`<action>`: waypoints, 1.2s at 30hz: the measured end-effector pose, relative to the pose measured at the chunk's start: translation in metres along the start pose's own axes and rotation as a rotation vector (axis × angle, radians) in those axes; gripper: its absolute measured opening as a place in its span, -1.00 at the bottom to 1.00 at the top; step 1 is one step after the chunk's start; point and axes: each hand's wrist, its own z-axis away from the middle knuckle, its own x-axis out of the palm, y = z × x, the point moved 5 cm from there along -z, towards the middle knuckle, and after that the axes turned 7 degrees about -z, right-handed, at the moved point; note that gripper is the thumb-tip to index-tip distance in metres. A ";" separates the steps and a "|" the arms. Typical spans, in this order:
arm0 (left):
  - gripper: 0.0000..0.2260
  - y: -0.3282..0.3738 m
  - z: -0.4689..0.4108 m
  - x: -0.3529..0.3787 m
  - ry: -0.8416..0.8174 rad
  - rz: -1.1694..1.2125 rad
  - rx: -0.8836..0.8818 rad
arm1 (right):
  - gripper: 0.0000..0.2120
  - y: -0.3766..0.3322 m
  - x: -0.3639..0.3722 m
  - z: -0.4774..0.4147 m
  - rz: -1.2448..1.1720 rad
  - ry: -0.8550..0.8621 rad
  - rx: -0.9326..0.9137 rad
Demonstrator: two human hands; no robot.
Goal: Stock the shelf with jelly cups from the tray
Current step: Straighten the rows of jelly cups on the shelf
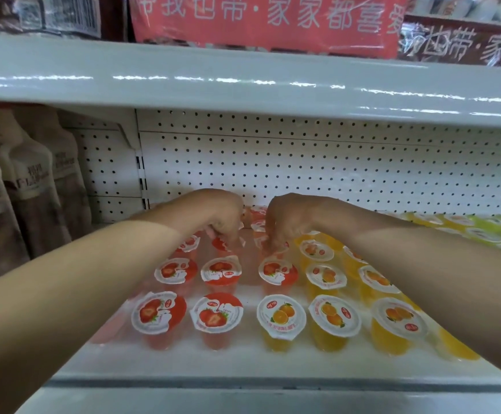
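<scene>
Rows of jelly cups stand on the white shelf [183, 363]: red strawberry cups [218, 313] on the left, orange cups [334, 315] in the middle and right, yellow-green cups [500, 231] at the far right. Both arms reach deep into the shelf. My left hand [222, 216] has its fingers curled down on a strawberry cup [221, 245] in the third row. My right hand [285, 222] pinches the rim of another strawberry cup [276, 252] beside it. The fingertips and these cups are partly hidden. No tray is in view.
The upper shelf [243, 82] hangs low over the hands, with red snack packs [267, 22] on it. Brown and white pouches [31, 192] stand at the left. A perforated back panel [303, 168] closes the rear, with bare shelf in front of the cups.
</scene>
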 end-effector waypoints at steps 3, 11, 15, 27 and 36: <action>-0.66 -0.002 -0.002 0.001 0.009 0.003 -0.004 | -0.65 0.000 0.000 -0.001 0.024 0.034 0.004; -0.59 -0.007 0.022 -0.009 0.037 -0.030 0.040 | -0.55 -0.011 -0.011 0.034 -0.017 0.106 -0.028; -0.61 -0.005 0.050 -0.009 -0.060 -0.005 0.064 | -0.47 -0.020 -0.007 0.064 -0.027 -0.002 -0.070; -0.65 0.010 0.060 0.014 -0.066 -0.178 0.124 | -0.40 -0.024 0.008 0.074 0.067 -0.044 -0.071; -0.44 0.008 0.070 0.008 -0.011 -0.287 0.145 | -0.34 -0.026 0.005 0.079 0.029 -0.024 -0.060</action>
